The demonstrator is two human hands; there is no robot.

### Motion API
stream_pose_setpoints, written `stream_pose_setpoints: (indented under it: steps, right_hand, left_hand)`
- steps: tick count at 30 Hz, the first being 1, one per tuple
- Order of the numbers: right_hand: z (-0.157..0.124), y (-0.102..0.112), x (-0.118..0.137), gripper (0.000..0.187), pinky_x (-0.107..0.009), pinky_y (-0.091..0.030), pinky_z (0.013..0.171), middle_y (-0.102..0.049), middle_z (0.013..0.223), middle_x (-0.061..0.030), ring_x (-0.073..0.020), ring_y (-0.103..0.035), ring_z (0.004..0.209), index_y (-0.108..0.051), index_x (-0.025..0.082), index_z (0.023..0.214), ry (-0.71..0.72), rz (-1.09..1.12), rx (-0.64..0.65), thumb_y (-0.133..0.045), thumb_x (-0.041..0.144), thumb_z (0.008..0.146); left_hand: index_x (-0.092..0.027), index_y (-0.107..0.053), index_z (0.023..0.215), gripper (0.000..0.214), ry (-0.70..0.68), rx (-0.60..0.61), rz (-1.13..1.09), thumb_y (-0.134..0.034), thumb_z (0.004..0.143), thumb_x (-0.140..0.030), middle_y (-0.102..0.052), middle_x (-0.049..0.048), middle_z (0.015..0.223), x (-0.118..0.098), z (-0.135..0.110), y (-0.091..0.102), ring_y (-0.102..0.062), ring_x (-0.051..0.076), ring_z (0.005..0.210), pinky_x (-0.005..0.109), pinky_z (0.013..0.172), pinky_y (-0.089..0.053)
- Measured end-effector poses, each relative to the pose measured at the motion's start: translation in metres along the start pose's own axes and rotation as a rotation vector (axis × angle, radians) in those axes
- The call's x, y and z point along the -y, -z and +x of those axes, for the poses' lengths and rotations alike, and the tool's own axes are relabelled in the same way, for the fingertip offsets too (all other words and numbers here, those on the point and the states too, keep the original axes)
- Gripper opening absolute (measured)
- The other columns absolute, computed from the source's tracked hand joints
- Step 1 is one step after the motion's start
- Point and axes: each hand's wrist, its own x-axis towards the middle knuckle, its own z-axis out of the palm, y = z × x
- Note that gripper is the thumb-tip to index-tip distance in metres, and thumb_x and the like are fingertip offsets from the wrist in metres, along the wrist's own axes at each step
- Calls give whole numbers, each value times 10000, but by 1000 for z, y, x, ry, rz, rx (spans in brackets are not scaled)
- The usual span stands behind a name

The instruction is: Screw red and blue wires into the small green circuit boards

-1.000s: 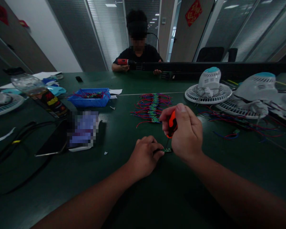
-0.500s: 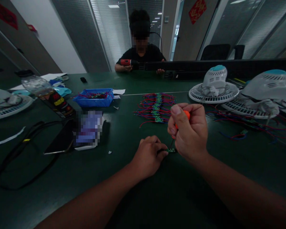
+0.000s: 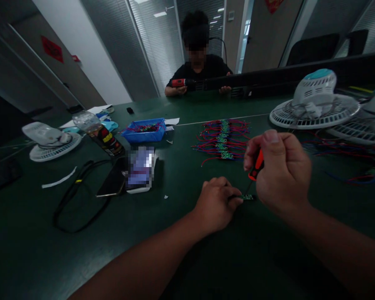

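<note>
My left hand (image 3: 217, 204) rests on the green table, its fingers pinched on a small green circuit board (image 3: 246, 197). My right hand (image 3: 283, 171) is closed round an orange-handled screwdriver (image 3: 256, 166), held upright with its tip down on that board. Just beyond my hands lies a row of more small boards with red and blue wires (image 3: 221, 139).
A blue tray of wired boards (image 3: 145, 130), a phone (image 3: 114, 183), a bottle (image 3: 98, 132) and a black cable loop (image 3: 78, 200) lie left. White fan parts (image 3: 315, 106) sit right, another fan (image 3: 50, 141) far left. A person across the table holds a red tool (image 3: 178, 83).
The view has swung left and tilted, so my hands sit further right in the picture. My right hand has turned a little on the screwdriver; the left keeps hold of the board.
</note>
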Motion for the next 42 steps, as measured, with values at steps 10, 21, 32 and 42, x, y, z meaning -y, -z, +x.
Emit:
stream_pose_setpoints:
  steps: [10,21,32,42]
  right_hand:
    - [6,1,-3,325,-252,-260,320,-520,562,31,-87,-410,358,-631,215,653,-120,140,11,-527,417,885]
    - [2,-2,-3,337,-194,-252,273,-541,659,105,-33,-375,320,-437,264,760,-108,356,92,-765,216,703]
    - [0,0,-3,227,-227,-315,327,-569,596,53,-76,-462,381,-498,253,719,-41,209,82,-656,380,820]
    - [2,4,-2,336,-238,-364,393,-614,600,6,-90,-500,435,-589,196,652,-21,62,63,-505,405,902]
  left_hand:
    - [-214,-712,966,167,-7,-6,-14,-619,834,-257,-637,36,926,2,0,-2,-578,206,917,366,808,-435]
    - [-236,-715,935,142,16,12,6,-612,842,-263,-627,21,924,-1,1,0,-572,198,927,362,826,-433]
    - [-243,-721,943,154,-2,24,-9,-602,846,-238,-622,27,923,-1,0,1,-565,203,920,377,820,-419]
    - [-230,-717,955,163,5,27,-16,-599,843,-239,-631,29,936,-1,1,1,-569,199,916,366,820,-419]
